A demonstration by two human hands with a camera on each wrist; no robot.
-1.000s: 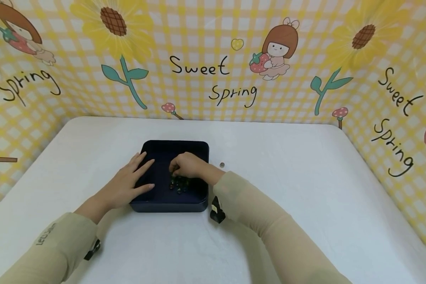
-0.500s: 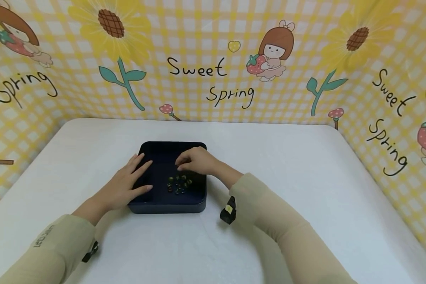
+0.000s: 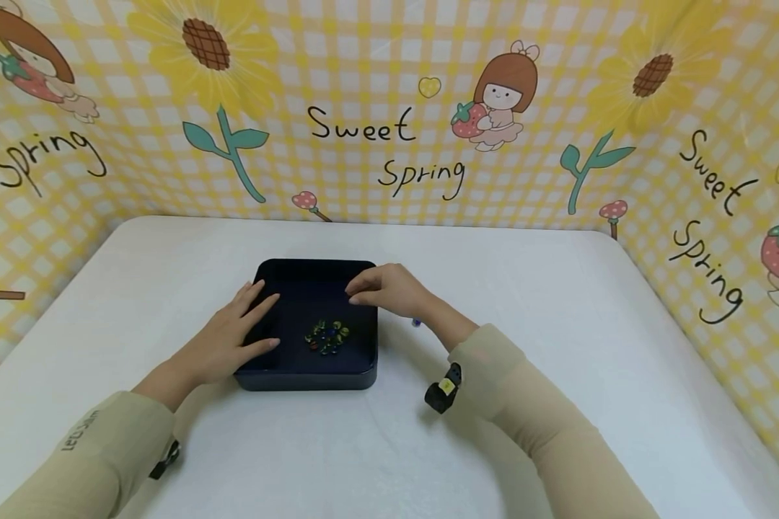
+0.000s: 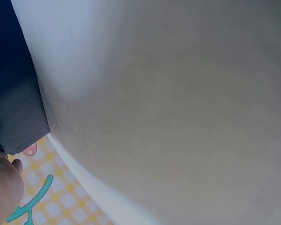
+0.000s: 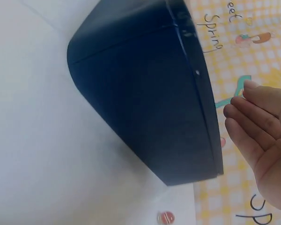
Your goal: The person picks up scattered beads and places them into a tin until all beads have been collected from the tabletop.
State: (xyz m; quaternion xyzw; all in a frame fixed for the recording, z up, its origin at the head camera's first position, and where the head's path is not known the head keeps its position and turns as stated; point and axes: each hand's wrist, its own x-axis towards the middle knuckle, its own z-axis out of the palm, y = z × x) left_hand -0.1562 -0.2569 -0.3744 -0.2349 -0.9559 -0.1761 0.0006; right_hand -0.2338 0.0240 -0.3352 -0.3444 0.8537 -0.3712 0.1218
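A dark blue square box (image 3: 308, 380) stands on the white table, with several glass marbles (image 3: 327, 337) clustered on its floor. My left hand (image 3: 230, 339) rests across the box's left rim, fingers spread and fairly straight. Over the right rim hovers my right hand (image 3: 392, 290), thumb and fingers extended and slightly apart. The right wrist view shows nothing between the fingers of that right hand (image 5: 262, 126). Just right of the box lies a loose marble (image 3: 417, 322), partly covered by the right wrist. A red-striped marble (image 5: 166, 218) appears on the table in the right wrist view.
The white table (image 3: 526, 288) extends on both sides of the box. Behind it hangs a yellow checked cloth (image 3: 363, 65) with flowers and lettering. Black wrist cameras (image 3: 443, 388) sit under the sleeve cuffs. Pale fabric fills most of the left wrist view.
My right hand has risen from the marbles and moved right to the box's right rim. The marbles are now uncovered. My left hand has stayed on the left rim.
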